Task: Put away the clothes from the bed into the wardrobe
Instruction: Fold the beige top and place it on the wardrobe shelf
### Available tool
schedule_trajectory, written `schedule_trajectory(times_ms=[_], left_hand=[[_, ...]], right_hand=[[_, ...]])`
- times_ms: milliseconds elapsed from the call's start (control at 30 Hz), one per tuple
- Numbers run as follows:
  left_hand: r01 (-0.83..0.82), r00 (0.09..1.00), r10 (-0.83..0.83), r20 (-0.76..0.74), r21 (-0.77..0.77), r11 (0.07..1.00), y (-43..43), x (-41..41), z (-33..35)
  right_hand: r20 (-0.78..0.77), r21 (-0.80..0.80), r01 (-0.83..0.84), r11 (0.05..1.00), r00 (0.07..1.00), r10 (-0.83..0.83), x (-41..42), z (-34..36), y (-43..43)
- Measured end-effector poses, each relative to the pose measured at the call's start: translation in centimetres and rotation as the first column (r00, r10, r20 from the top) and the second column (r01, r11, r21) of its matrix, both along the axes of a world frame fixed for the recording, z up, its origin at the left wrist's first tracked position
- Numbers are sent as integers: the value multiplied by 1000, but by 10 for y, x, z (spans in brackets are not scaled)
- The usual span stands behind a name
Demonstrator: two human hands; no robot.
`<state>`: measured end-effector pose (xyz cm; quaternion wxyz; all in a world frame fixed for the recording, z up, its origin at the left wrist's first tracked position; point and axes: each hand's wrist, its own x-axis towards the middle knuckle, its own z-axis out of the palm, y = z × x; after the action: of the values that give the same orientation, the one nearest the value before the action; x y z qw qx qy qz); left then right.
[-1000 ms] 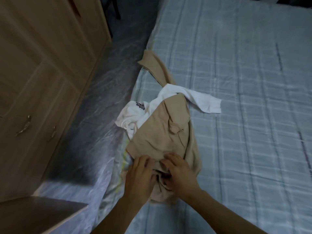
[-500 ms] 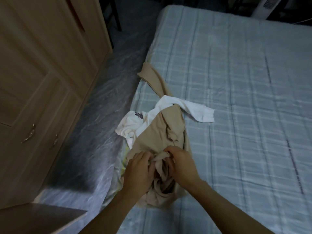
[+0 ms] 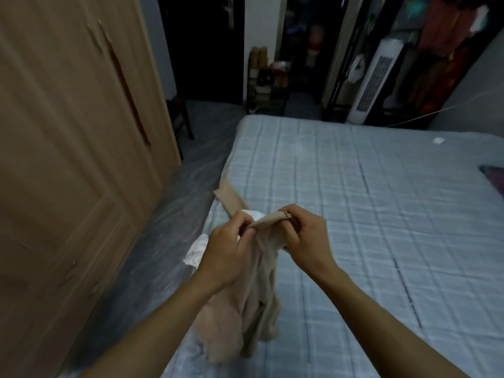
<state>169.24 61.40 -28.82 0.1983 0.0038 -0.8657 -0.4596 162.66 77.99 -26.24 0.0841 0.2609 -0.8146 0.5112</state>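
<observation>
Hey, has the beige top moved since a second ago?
Yes. The beige top lay flat on the bed; now it hangs from the left hand and right hand, its upper part raised off it.

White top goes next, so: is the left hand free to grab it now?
Probably not yet: left hand and right hand both grip the lifted beige garment, and the white top lies partly hidden behind it.

One beige garment (image 3: pixel 261 296) — one white garment (image 3: pixel 197 250)
</observation>
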Motion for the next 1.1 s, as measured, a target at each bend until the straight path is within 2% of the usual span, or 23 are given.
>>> schedule_trajectory(times_ms=[267, 433, 500, 600, 867, 1100], left_hand=[[130, 980, -128, -151, 6, 991, 39, 17, 132], [344, 938, -338, -70, 96, 934, 64, 26, 177], [389, 921, -387, -32, 52, 920, 72, 27, 185], [338, 939, -340, -49, -45, 940, 81, 29, 196], [330, 936, -323, -139, 27, 944, 114, 25, 228], [284, 933, -308, -187, -142, 948, 125, 24, 235]], right_hand=[[-146, -116, 25, 993, 988, -42, 28, 129, 46], [-194, -215, 67, 974, 975, -110, 41, 180, 70], [-220, -210, 83, 974, 967, -130, 45, 191, 78], [-256, -164, 94, 982, 957, -134, 47, 200, 93], [-212, -218, 41, 975, 973, -88, 62, 204, 105], [-67, -313, -21, 950, 998, 0, 69, 189, 123]])
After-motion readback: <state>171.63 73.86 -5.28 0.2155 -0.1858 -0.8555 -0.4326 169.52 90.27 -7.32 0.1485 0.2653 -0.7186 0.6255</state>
